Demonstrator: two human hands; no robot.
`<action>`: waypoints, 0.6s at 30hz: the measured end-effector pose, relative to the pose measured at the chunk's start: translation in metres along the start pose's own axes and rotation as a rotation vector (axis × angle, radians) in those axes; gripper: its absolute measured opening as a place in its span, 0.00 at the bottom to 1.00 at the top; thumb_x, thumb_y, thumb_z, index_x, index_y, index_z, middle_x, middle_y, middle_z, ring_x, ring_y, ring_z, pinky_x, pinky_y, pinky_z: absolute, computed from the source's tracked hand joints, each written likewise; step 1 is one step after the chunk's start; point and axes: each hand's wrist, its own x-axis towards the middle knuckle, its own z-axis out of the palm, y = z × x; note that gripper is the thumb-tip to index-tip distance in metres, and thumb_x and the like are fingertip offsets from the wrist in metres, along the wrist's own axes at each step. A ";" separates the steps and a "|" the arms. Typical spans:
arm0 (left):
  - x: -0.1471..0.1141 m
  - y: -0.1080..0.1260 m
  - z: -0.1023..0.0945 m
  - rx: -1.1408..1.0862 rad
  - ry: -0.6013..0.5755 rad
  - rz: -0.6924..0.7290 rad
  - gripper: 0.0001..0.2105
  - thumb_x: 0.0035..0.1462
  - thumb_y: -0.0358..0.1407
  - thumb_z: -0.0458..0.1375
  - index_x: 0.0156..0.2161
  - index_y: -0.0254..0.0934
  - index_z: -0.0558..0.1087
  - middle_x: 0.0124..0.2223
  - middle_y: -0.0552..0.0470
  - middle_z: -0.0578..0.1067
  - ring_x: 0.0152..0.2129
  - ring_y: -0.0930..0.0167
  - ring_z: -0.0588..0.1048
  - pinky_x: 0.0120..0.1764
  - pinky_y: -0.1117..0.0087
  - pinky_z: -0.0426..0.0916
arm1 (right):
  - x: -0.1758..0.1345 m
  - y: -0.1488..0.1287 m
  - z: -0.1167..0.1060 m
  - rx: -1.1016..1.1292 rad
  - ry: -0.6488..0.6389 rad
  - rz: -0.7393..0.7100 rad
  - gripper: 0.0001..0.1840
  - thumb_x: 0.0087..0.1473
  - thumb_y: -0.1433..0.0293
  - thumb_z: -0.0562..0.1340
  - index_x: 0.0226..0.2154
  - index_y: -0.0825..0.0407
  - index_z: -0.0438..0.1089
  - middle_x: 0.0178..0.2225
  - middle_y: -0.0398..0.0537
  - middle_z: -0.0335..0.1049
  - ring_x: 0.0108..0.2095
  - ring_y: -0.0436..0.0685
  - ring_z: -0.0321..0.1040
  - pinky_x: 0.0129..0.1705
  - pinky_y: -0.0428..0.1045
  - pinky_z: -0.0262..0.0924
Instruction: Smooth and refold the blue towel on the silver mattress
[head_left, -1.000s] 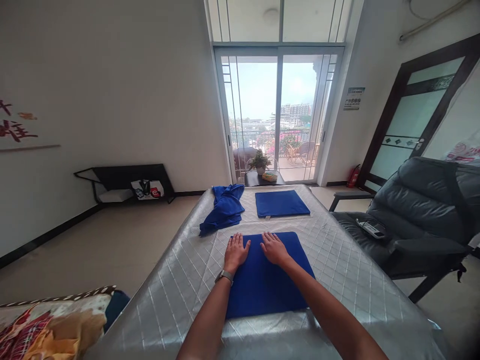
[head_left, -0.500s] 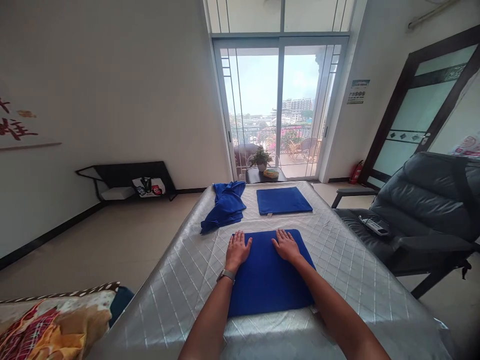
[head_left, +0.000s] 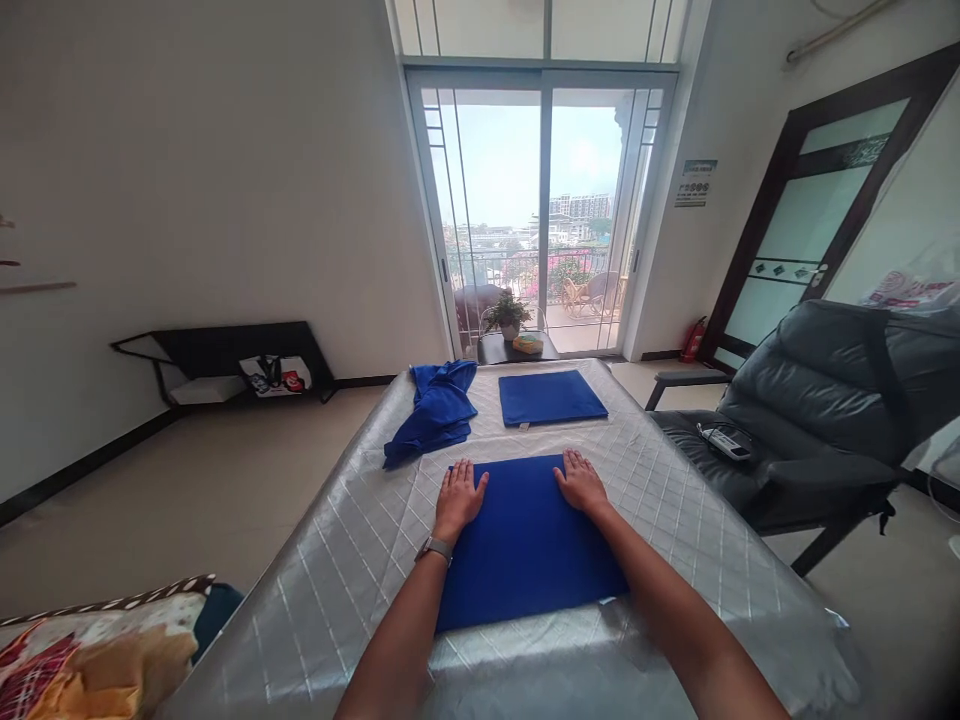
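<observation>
Lying flat, smooth blue cloth (head_left: pixel 531 545)

1. Pale walls (head_left: pixel 262 190) — dark skirting (head_left: pixel 84 464) edging a beige floor (head_left: pixel 247 480).
2. Sliding glass door (head_left: pixel 545 220) straight ahead, bright sky (head_left: pixel 495 160) showing through.
3. Dark-grey padded armchair (head_left: pixel 817 390) at right — behind it, a dark-framed door (head_left: pixel 802 220) with frosted panes.

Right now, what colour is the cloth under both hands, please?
The cloth is plain blue, best seen in the head view.
</observation>
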 end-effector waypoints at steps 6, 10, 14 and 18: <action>0.005 0.010 -0.005 0.032 0.038 -0.032 0.34 0.69 0.51 0.35 0.68 0.27 0.57 0.70 0.37 0.57 0.68 0.59 0.53 0.67 0.55 0.45 | -0.002 -0.001 0.000 0.010 0.034 -0.001 0.39 0.67 0.55 0.40 0.70 0.62 0.43 0.72 0.53 0.39 0.71 0.57 0.33 0.69 0.53 0.29; 0.005 0.053 -0.009 -0.042 0.066 0.087 0.34 0.69 0.51 0.33 0.68 0.27 0.56 0.70 0.38 0.56 0.68 0.61 0.52 0.67 0.57 0.47 | -0.002 -0.001 0.000 0.019 0.040 0.001 0.39 0.66 0.55 0.40 0.70 0.62 0.44 0.72 0.53 0.39 0.71 0.57 0.33 0.69 0.53 0.29; 0.003 0.100 -0.003 -0.122 -0.012 0.196 0.34 0.69 0.52 0.32 0.69 0.30 0.56 0.69 0.40 0.58 0.68 0.61 0.53 0.67 0.56 0.50 | -0.002 -0.001 -0.001 0.024 0.033 0.005 0.39 0.66 0.55 0.40 0.70 0.62 0.43 0.72 0.53 0.39 0.71 0.57 0.34 0.69 0.53 0.29; 0.001 0.104 0.005 -0.122 -0.032 0.181 0.35 0.69 0.53 0.31 0.69 0.31 0.54 0.70 0.40 0.57 0.68 0.61 0.53 0.67 0.55 0.49 | -0.004 -0.001 -0.004 0.021 0.023 -0.002 0.39 0.66 0.55 0.40 0.70 0.62 0.44 0.72 0.53 0.39 0.71 0.56 0.34 0.69 0.52 0.29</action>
